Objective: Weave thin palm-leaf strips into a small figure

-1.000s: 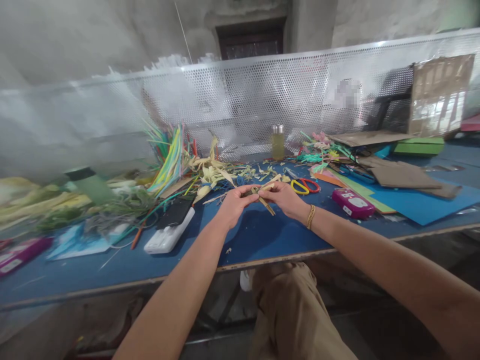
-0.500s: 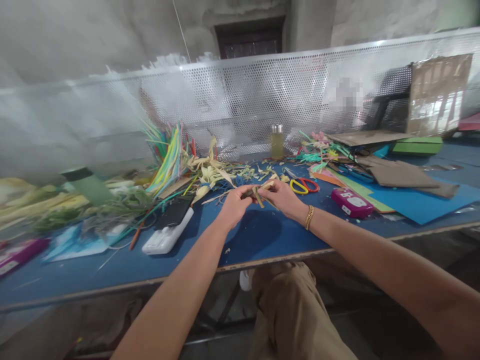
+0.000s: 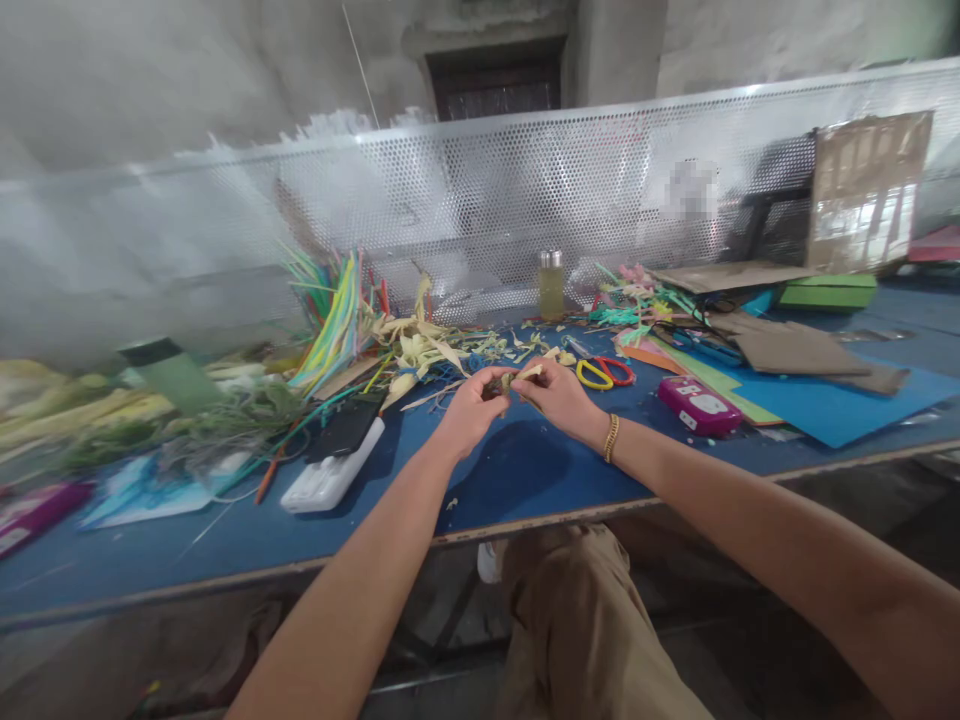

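Observation:
My left hand (image 3: 476,405) and my right hand (image 3: 562,395) meet above the blue tabletop (image 3: 502,480), both with fingers closed. Between them is a small piece of dried husk (image 3: 517,381), pale tan and dark at its left end. The left fingers pinch the darker end; the right fingers grip the pale strip. Much of the piece is hidden by the fingers. Just behind the right hand lie scissors (image 3: 596,374) with yellow and red handles. Left of the hands spreads a heap of pale dried husks (image 3: 427,350).
A black phone (image 3: 345,425) rests by a white power strip-like case (image 3: 330,480) at left. Coloured stems (image 3: 337,330) lean behind. A purple box (image 3: 697,405), blue sheet (image 3: 832,405) and cardboard (image 3: 795,345) lie right. A glass bottle (image 3: 551,285) stands against the perforated metal panel (image 3: 495,200).
The husk strip end that hung down between my hands no longer shows there. My fingers have shifted slightly around the piece, and the view has moved a little.

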A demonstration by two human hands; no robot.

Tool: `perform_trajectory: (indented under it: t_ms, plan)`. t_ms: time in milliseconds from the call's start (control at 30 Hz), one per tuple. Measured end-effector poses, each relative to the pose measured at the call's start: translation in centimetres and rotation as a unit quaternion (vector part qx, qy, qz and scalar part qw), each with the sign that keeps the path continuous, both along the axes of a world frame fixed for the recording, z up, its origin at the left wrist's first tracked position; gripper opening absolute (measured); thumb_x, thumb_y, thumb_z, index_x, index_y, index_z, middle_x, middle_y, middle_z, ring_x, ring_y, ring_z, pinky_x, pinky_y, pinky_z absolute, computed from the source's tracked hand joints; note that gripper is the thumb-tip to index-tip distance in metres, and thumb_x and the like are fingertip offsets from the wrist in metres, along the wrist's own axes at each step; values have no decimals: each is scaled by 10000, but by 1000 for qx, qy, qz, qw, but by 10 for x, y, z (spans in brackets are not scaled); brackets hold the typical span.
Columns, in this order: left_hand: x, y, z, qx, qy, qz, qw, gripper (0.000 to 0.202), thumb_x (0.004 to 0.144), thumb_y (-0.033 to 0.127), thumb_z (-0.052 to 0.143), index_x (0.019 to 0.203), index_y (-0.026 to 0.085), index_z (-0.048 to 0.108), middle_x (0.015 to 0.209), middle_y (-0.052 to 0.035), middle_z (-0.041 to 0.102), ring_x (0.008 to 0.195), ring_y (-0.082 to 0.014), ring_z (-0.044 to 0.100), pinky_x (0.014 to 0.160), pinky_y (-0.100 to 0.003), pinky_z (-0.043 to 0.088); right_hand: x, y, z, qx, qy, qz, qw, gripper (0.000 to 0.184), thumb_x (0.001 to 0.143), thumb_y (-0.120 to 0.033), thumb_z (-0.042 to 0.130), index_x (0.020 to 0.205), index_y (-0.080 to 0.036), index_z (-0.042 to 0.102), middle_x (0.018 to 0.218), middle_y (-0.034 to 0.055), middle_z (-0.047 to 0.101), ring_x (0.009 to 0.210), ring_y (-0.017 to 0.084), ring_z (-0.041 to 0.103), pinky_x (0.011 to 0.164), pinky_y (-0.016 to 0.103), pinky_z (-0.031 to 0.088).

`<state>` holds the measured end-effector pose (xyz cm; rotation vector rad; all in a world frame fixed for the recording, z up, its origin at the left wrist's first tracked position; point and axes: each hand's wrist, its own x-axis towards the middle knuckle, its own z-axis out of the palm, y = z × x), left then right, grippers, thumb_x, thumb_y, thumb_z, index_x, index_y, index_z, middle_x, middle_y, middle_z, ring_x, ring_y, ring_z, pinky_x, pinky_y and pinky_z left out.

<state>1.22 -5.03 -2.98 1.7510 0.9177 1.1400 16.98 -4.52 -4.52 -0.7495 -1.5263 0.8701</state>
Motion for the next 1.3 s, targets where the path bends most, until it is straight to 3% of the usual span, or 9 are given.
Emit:
perform_trajectory:
  t_ms: [100,233,300,433,567,833,1067,1167,1300]
  plan:
    - [-2,0,1,109,87,67,988,349,714,170,598,1048,213,691,986,-53,665,951,-218,595,890,-373,449,1,2,-2,26,1,-11,1000,250,740,-395,674,710,-210,508,602,-40,532,558,110,467,561,266,393]
    - [-6,-2,2,253,178,190,932,252,736,263,661,977,250,734,1190,-72,603,1160,-287,500,1052,-469,317,2,5,-5,45,-17,-33,998,240,748,-402,668,720,-218,517,641,-21,544,608,132,497,595,279,423]
    - [-6,-3,0,247,150,180,940,226,786,301,626,977,236,729,1138,-81,608,1031,-251,567,973,-435,406,3,5,-5,50,-14,-45,998,239,751,-406,668,722,-221,520,648,-16,548,611,138,502,597,283,431]
    - [1,-3,-4,110,32,82,990,317,799,317,615,1098,226,671,1198,-95,578,736,-170,628,658,-327,509,3,5,-5,43,-2,-46,998,238,756,-410,668,728,-223,523,642,-14,556,600,143,516,597,289,438]
    - [4,1,-6,70,0,23,997,434,751,237,662,1184,230,623,1216,-89,609,845,-204,658,736,-336,512,2,4,-4,18,25,-31,999,243,727,-404,697,737,-217,543,647,-13,569,594,137,509,573,280,423]
    - [-2,-9,1,205,188,167,946,272,807,344,611,1047,262,709,990,-51,694,788,-211,604,756,-323,436,0,1,-1,50,6,-1,999,203,736,-380,690,746,-204,589,739,8,625,708,149,569,689,303,474]
    - [3,-16,3,315,283,240,873,139,780,268,612,874,233,708,1010,-79,666,990,-288,536,887,-399,341,1,-1,0,76,-35,-23,996,156,750,-340,685,743,-202,613,769,24,639,719,157,585,691,309,486]
    - [4,-14,1,283,288,226,887,97,799,259,581,858,224,650,928,-74,667,990,-288,538,837,-390,345,0,0,-2,65,-18,-19,998,167,733,-342,701,749,-201,612,766,20,633,696,151,579,675,305,490]
    - [6,-8,-3,194,233,138,943,132,884,290,455,828,216,549,760,-31,610,765,-207,561,733,-329,379,-1,1,-4,45,14,-11,999,179,740,-354,691,770,-208,593,756,7,617,689,144,569,674,302,488]
